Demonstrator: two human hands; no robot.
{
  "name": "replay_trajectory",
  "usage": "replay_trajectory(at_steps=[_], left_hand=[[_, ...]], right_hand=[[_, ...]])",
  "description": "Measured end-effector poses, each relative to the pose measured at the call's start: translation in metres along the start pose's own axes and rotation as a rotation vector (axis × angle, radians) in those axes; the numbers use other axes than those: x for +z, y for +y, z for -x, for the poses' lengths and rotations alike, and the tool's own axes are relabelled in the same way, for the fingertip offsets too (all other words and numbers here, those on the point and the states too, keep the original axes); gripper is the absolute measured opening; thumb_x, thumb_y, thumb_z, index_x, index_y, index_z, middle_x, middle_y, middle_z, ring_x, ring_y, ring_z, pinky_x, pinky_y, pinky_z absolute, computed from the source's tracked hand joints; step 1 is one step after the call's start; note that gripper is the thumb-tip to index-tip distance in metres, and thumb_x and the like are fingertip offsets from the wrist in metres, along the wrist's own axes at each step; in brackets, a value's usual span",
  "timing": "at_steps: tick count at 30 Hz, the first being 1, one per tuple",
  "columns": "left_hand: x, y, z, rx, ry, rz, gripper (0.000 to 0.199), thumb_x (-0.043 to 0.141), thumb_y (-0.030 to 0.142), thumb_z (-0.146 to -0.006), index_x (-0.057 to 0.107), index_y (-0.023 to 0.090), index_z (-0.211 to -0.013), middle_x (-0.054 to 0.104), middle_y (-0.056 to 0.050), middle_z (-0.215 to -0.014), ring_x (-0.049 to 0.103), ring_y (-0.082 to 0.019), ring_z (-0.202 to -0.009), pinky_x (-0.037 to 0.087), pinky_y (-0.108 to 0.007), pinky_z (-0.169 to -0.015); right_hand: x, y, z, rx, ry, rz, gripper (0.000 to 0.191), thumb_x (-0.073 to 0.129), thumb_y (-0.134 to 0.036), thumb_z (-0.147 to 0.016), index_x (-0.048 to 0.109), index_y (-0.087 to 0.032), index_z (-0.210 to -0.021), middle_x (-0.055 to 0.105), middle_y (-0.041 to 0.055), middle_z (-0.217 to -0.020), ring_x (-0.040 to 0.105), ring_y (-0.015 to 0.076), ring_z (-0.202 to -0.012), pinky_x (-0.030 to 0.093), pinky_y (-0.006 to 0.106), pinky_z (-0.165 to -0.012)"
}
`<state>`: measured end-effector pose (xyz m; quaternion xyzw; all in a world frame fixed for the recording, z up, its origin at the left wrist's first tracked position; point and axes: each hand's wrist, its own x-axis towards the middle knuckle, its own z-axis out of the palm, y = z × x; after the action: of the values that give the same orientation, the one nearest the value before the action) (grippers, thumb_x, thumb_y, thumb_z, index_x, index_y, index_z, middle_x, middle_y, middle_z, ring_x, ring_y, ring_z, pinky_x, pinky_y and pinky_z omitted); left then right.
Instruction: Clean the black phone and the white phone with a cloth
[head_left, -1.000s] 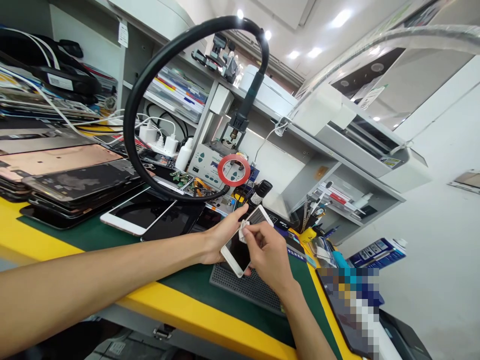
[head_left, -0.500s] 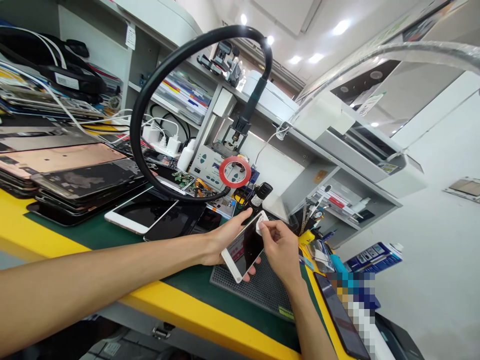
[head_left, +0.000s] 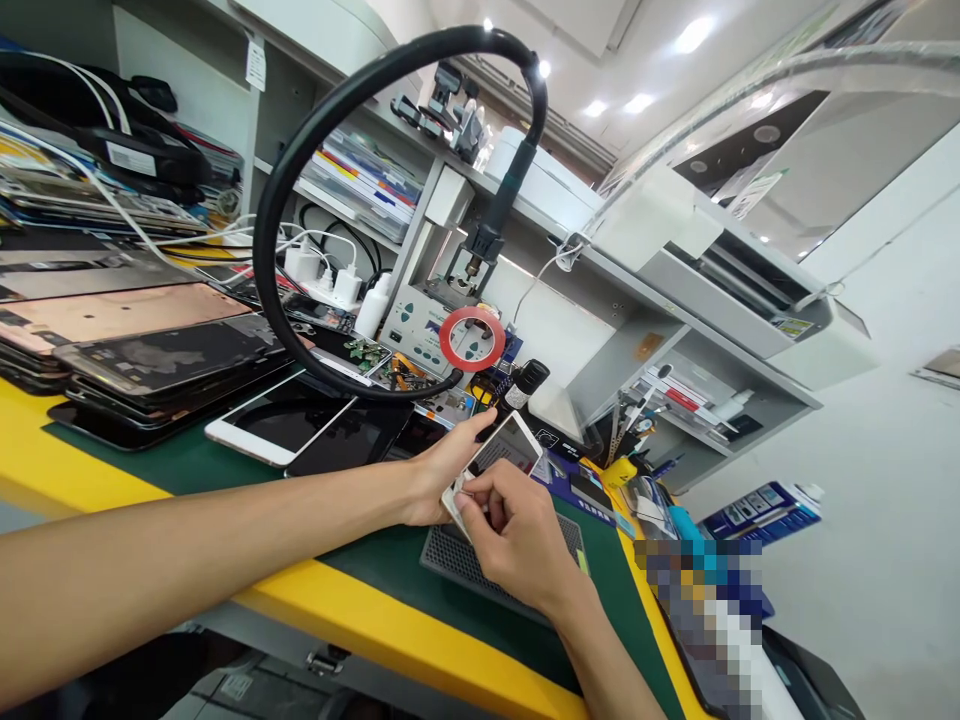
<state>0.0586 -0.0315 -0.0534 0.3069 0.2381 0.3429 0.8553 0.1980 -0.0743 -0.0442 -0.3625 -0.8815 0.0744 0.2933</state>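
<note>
My left hand is closed around a white-framed smartphone, holding it tilted above the bench with its dark, shiny screen up. My right hand lies across the lower part of the screen. Its thumb and fingertips pinch a small white wipe against the phone's near end; most of the wipe is covered by the fingers. Beneath both hands is a grey perforated mat on the green bench top. The fingers of my left hand behind the phone are hidden.
Stacked phone screens and a white tablet lie on the left. A thick black hose loops above the bench, with a red tape roll behind the phone. A yellow edge borders the bench.
My right hand has slid the wipe from the phone's far end to its near end. My left hand still holds the phone. The view has shifted slightly.
</note>
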Motion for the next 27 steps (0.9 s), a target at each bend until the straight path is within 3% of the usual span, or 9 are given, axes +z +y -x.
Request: replay_trajectory(at_steps=[5,11,17,22,27], left_hand=[[-0.001,0.001,-0.002,-0.019,0.011,0.093,0.055,0.052,0.071,-0.082,0.055,0.018,-0.068,0.058,-0.003,-0.057,0.057,-0.017,-0.051,0.045,-0.027,-0.051],[-0.003,0.003,-0.002,-0.092,-0.147,-0.037,0.067,0.037,0.080,-0.082,0.061,0.018,-0.086,0.066,-0.012,-0.073,0.066,-0.029,-0.063,0.052,-0.039,-0.053],[-0.002,0.002,0.001,-0.120,-0.139,-0.105,0.076,0.032,0.084,-0.080,0.060,0.018,-0.105,0.068,-0.014,-0.082,0.067,-0.027,-0.061,0.055,-0.040,-0.055],[-0.001,0.003,0.004,-0.121,-0.171,-0.125,0.074,0.030,0.082,-0.082,0.059,0.018,-0.105,0.069,-0.015,-0.084,0.066,-0.025,-0.058,0.057,-0.042,-0.059],[-0.002,0.003,0.002,-0.136,-0.179,-0.100,0.073,0.031,0.082,-0.081,0.059,0.019,-0.103,0.068,-0.014,-0.081,0.066,-0.027,-0.058,0.057,-0.045,-0.059]], right_hand=[[-0.002,0.007,-0.002,0.064,0.027,0.023,0.010,0.053,-0.021,-0.094,0.061,-0.020,-0.088,0.062,0.0019,-0.078,0.057,0.0151,-0.067,0.038,0.027,-0.062],[-0.014,0.032,-0.008,0.279,0.152,0.052,0.016,0.051,-0.031,-0.097,0.060,-0.020,-0.090,0.062,-0.0006,-0.069,0.058,0.0158,-0.060,0.041,0.028,-0.060],[-0.025,0.060,-0.009,0.360,0.317,0.066,0.020,0.054,-0.037,-0.095,0.061,-0.019,-0.091,0.066,0.0014,-0.077,0.058,0.0165,-0.064,0.042,0.028,-0.062],[-0.029,0.066,-0.009,0.362,0.355,0.036,0.023,0.055,-0.040,-0.094,0.061,-0.018,-0.091,0.065,0.0013,-0.075,0.056,0.0155,-0.061,0.043,0.027,-0.060],[-0.025,0.051,-0.007,0.295,0.282,0.056,0.020,0.054,-0.036,-0.095,0.061,-0.019,-0.089,0.062,-0.0005,-0.069,0.054,0.0141,-0.057,0.041,0.026,-0.057]])
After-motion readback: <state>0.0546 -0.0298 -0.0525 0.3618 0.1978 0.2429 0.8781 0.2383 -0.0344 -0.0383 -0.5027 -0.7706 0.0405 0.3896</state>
